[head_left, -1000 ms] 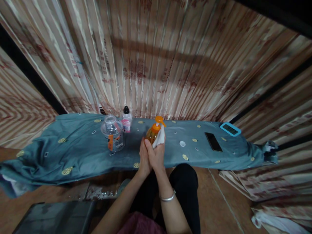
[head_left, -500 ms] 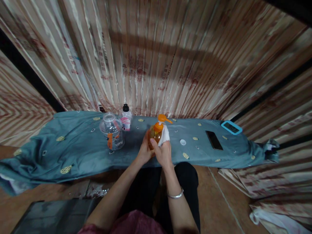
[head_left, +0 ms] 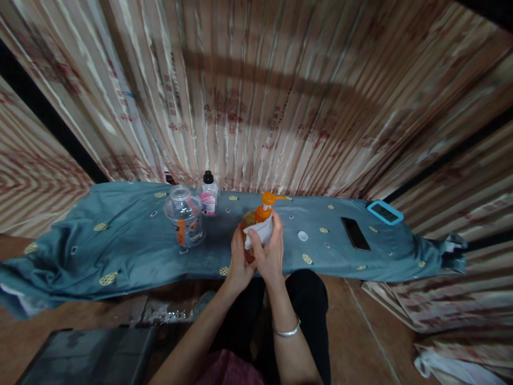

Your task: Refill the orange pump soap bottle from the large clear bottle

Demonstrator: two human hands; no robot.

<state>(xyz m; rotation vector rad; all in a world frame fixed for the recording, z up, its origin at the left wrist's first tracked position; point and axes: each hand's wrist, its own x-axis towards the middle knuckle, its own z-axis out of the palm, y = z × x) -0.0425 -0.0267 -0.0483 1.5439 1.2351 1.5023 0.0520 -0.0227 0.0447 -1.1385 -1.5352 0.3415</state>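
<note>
An amber pump bottle (head_left: 250, 218) with an orange pump head is held up over the near side of the cloth-covered table, tilted a little to the right. My left hand (head_left: 239, 262) is closed around its lower left side. In my right hand (head_left: 270, 252) is a white wipe (head_left: 260, 232), pressed against the bottle's front with the thumb on top. The fingers behind the bottle are partly hidden. To the left stand a clear plastic jar (head_left: 185, 216) with an orange label and a clear bottle (head_left: 209, 195) with a black cap and pink label.
The table wears a teal cloth (head_left: 132, 235) with pineapple prints. A small white disc (head_left: 302, 236), a dark phone (head_left: 355, 233) and a blue-framed digital timer (head_left: 385, 212) lie to the right. Behind hangs a striped curtain (head_left: 248, 117). A dark box (head_left: 88, 355) sits on the floor at lower left.
The wipe has come from the bottle's right side round to its front, with my right hand turning over it. The pump head has shifted slightly right and down.
</note>
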